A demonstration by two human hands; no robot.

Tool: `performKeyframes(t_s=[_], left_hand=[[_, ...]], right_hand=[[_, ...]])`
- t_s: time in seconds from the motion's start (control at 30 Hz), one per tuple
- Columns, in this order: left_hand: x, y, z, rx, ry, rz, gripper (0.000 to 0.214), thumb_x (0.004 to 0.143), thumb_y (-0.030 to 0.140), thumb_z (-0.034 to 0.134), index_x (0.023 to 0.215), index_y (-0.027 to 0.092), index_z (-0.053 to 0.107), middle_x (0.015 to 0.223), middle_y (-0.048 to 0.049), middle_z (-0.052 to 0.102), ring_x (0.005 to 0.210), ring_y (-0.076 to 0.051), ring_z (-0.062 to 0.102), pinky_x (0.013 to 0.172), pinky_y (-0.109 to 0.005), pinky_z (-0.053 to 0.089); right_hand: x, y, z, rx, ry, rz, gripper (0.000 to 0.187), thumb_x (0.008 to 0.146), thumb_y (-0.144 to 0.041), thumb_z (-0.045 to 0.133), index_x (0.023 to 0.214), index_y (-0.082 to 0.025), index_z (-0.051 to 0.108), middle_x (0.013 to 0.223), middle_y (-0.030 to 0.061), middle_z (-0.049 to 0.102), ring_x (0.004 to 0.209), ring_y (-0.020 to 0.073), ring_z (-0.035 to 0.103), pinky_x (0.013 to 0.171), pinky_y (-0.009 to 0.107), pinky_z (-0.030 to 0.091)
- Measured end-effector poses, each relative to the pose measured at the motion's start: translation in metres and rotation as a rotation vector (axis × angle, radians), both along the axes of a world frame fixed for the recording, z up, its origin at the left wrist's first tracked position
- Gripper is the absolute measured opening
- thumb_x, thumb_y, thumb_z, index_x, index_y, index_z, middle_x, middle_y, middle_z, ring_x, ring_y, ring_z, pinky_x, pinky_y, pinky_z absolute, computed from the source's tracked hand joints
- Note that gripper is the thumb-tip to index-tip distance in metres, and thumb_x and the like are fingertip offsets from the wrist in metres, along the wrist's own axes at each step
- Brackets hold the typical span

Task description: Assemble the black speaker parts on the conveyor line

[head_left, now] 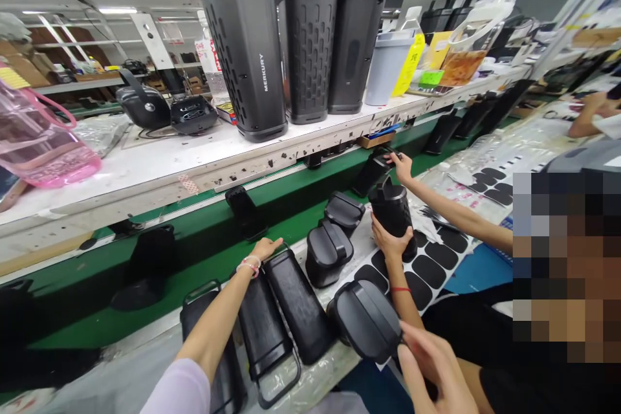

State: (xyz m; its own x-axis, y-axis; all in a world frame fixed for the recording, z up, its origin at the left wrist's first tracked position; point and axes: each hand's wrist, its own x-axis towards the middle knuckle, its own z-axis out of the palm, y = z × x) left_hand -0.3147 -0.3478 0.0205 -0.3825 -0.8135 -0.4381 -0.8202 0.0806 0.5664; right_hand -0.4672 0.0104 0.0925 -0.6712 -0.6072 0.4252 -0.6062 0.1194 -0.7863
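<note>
Black speaker (367, 320) held by right hand (431, 362); left hand (264, 249) touches another.

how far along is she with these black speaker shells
Done: three long shells lie side by side at the belt edge. In hand: the left hand touches their top ends, the right hand grips another shell. Left: shells standing nearby.

A white shelf (160, 162) runs above a green conveyor belt (204, 233), ceiling strip lights (116, 11) glowing.
</note>
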Motion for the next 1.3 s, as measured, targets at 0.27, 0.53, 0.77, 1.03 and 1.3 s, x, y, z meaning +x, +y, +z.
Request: performKeyframes(t_s=[0.27, 0.53, 0.77, 1.03, 1.3], left_hand=[[0.013, 0.056, 0.082, -0.051, 0.184, -0.115, 0.056, 0.074, 0.074, 0.047, 0.061, 0.019, 0.046, 0.047, 0.0081, 0.030, 0.043, -0.009, 0.031, 0.044, -0.025, 0.024], [0.003, 0.105, 0.136, -0.313, 0.309, -0.161, 0.043, 0.074, 0.056, 0.059, 0.059, 0.018, 0.047, 0.058, 0.0061, 0.040, 0.058, -0.011, 0.034, 0.054, -0.026, 0.023], [0.008, 0.095, 0.130, -0.362, 0.309, -0.116, 0.042, 0.075, 0.055, 0.057, 0.060, 0.017, 0.049, 0.058, 0.0056, 0.043, 0.058, -0.011, 0.037, 0.054, -0.026, 0.024], [-0.003, 0.105, 0.127, -0.279, 0.364, -0.239, 0.044, 0.077, 0.060, 0.055, 0.065, 0.018, 0.060, 0.059, 0.0027, 0.054, 0.058, -0.013, 0.044, 0.056, -0.026, 0.030], [0.076, 0.156, 0.094, -0.218, 0.284, 0.051, 0.053, 0.093, 0.052, 0.026, 0.080, 0.018, 0.065, 0.079, -0.0074, 0.068, 0.078, -0.020, 0.062, 0.079, -0.033, 0.044]], right_hand=[[-0.019, -0.029, -0.009, 0.258, -0.223, 0.017, 0.050, 0.078, -0.063, 0.054, 0.109, -0.026, 0.066, 0.090, 0.0054, 0.067, 0.085, 0.0259, 0.062, 0.079, 0.041, 0.052], [-0.002, -0.049, 0.002, 0.343, -0.328, -0.013, 0.055, 0.066, -0.072, 0.058, 0.075, -0.020, 0.073, 0.072, 0.0076, 0.061, 0.076, 0.0278, 0.060, 0.075, 0.039, 0.050], [0.039, -0.054, -0.007, 0.185, -0.387, 0.094, 0.045, 0.075, -0.061, 0.060, 0.083, -0.018, 0.074, 0.078, 0.0074, 0.062, 0.075, 0.0231, 0.062, 0.073, 0.032, 0.050], [0.052, -0.071, -0.009, 0.151, -0.299, 0.241, 0.035, 0.081, -0.052, 0.060, 0.084, -0.020, 0.074, 0.077, 0.0065, 0.067, 0.073, 0.0214, 0.062, 0.070, 0.030, 0.051], [0.034, -0.069, -0.016, 0.269, -0.140, 0.400, 0.040, 0.082, -0.056, 0.057, 0.090, -0.019, 0.069, 0.081, 0.0057, 0.066, 0.075, 0.0218, 0.065, 0.070, 0.031, 0.052]])
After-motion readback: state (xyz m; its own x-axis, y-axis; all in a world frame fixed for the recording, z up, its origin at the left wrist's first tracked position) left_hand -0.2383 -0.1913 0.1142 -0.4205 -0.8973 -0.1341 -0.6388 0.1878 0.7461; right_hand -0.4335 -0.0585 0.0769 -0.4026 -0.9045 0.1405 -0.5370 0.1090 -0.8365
